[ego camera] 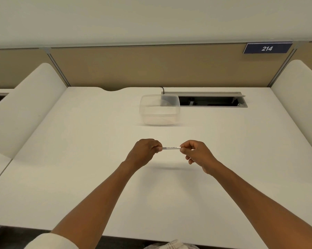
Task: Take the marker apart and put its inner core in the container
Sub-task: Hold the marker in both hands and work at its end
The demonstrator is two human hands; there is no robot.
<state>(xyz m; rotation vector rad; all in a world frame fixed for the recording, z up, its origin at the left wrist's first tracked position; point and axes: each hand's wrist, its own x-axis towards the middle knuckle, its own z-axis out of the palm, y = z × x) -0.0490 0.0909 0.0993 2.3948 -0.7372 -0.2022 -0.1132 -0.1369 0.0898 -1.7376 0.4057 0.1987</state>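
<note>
A white whiteboard marker (171, 147) with black print hangs level above the white desk (79, 159), held between both hands. My left hand (144, 151) grips its left end in curled fingers, hiding that end. My right hand (196, 154) pinches the right end between thumb and forefinger. Further back stands a clear plastic container (159, 109), open on top with nothing visible inside, well apart from the hands.
An open cable slot (212, 101) runs along the desk's back edge right of the container, with a black cable beside it. Beige partition panels close the back, and white curved dividers (25, 105) flank both sides. A blue sign (267, 48) reads 214.
</note>
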